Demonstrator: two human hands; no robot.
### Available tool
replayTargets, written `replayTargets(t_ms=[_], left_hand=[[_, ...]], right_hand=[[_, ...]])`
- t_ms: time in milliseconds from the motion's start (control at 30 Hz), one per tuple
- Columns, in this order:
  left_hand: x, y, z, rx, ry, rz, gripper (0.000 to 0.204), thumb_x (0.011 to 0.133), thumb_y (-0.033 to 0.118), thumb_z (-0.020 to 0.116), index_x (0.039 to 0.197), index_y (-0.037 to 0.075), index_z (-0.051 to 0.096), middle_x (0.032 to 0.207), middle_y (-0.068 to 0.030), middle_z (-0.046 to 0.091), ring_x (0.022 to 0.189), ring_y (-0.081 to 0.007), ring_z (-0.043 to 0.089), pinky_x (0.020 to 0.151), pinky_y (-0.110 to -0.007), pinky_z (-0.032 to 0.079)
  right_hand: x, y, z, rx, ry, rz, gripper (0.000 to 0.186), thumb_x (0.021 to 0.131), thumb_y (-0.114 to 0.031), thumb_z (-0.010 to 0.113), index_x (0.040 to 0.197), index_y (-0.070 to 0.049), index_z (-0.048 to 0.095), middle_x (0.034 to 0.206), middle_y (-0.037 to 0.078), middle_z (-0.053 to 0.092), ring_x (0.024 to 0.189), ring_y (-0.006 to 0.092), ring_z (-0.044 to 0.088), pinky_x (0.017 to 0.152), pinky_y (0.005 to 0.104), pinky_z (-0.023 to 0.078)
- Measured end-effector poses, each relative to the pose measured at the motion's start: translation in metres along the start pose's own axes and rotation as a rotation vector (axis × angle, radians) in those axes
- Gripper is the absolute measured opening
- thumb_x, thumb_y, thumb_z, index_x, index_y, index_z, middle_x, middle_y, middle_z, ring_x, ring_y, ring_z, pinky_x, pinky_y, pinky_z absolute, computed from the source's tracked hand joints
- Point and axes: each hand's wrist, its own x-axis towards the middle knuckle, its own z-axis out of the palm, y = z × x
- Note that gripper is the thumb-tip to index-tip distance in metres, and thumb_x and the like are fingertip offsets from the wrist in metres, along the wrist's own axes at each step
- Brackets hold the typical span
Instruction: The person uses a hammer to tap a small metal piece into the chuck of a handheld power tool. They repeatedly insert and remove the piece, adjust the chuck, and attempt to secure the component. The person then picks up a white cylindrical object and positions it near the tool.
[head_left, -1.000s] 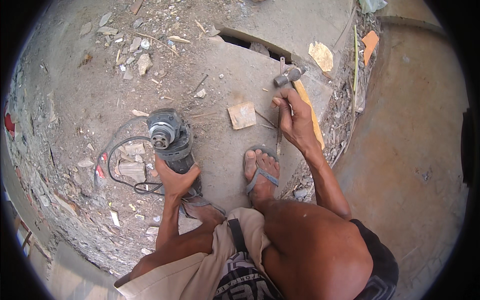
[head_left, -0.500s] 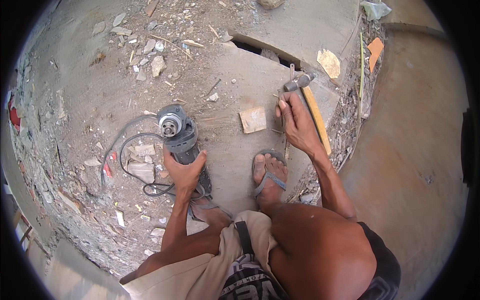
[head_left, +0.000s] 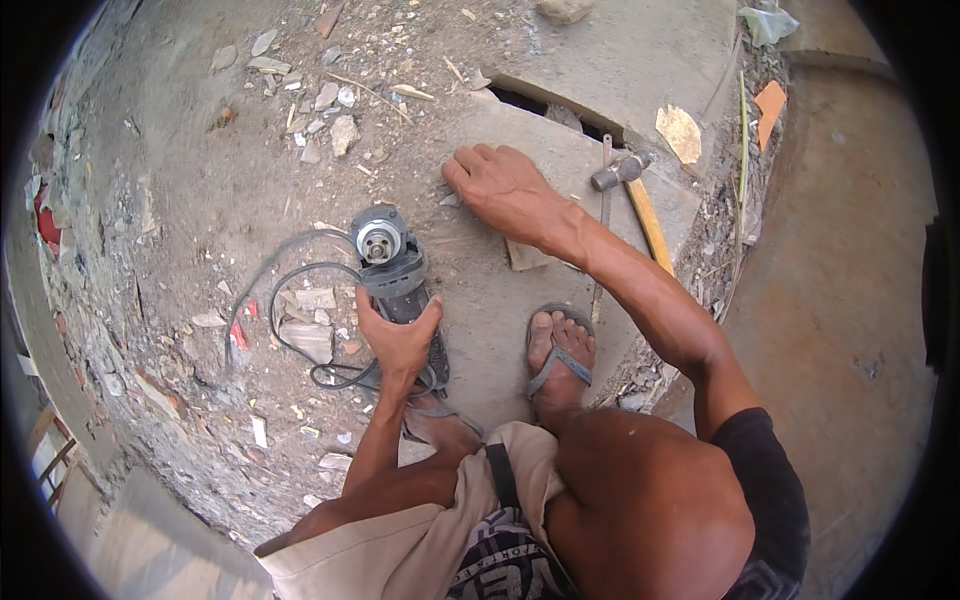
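Note:
My left hand point(head_left: 403, 335) is wrapped round the dark body of an angle grinder point(head_left: 400, 270), which stands with its head up and its spindle and flange showing, no disc on them. My right hand point(head_left: 505, 192) is stretched out over the concrete ahead, palm down with the fingers curled; whatever lies under or in them is hidden. Beneath that wrist sits a small square tile piece point(head_left: 527, 257), partly covered by the forearm. To the right lie a hammer point(head_left: 648, 222) with a yellow wooden handle and a thin metal strip point(head_left: 606, 190) with a hole at its end.
The grinder's black cord point(head_left: 290, 325) loops on the ground at the left among stone and tile chips. A gap point(head_left: 545, 105) opens in the slab ahead. Rubble and a green stalk point(head_left: 743, 140) line the slab's right edge. My sandalled foot point(head_left: 560, 350) stands near the middle.
My right hand has moved left from beside the hammer to the middle of the slab. My left hand stays on the grinder. The whole view has shifted slightly.

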Motion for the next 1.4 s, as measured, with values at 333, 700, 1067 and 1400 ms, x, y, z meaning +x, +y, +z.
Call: replayTargets(t_ms=[333,700,1067,1400], left_hand=[[0.000,0.002,-0.001,0.048,-0.008,-0.026,0.068,0.073,0.011,0.090,0.127,-0.005,0.053,0.115,-0.0164,0.065,0.104,-0.0255,0.064,0.095,-0.039,0.051],[0.000,-0.003,-0.002,0.073,-0.030,-0.100,0.087,0.073,0.013,0.091,0.141,-0.013,0.044,0.127,-0.0203,0.060,0.115,-0.0282,0.061,0.103,-0.041,0.047],[-0.013,-0.015,0.004,0.198,0.000,-0.203,0.089,0.071,0.013,0.092,0.138,-0.015,0.040,0.127,-0.0245,0.058,0.113,-0.0296,0.063,0.099,-0.042,0.050],[0.007,0.004,0.005,0.090,-0.032,-0.173,0.060,0.070,0.013,0.089,0.116,-0.004,0.053,0.102,-0.0137,0.067,0.088,-0.0215,0.067,0.081,-0.037,0.053]], right_hand=[[-0.084,-0.007,-0.047,1.033,0.030,0.578,0.023,0.108,-0.024,0.060,0.112,-0.002,0.058,0.089,0.006,0.060,0.080,0.0150,0.051,0.074,0.0340,0.044],[-0.196,0.005,-0.046,1.332,0.341,1.130,0.018,0.100,-0.014,0.063,0.114,-0.002,0.062,0.091,0.007,0.065,0.083,0.0150,0.063,0.070,0.0289,0.045],[-0.128,-0.019,-0.032,0.094,-0.073,1.224,0.034,0.088,-0.022,0.068,0.098,0.009,0.061,0.078,0.031,0.067,0.071,0.0467,0.069,0.068,0.0555,0.053],[-0.127,-0.018,-0.029,0.065,-0.116,1.130,0.032,0.089,-0.021,0.066,0.097,0.006,0.052,0.084,0.033,0.065,0.079,0.0504,0.067,0.073,0.0595,0.051]])
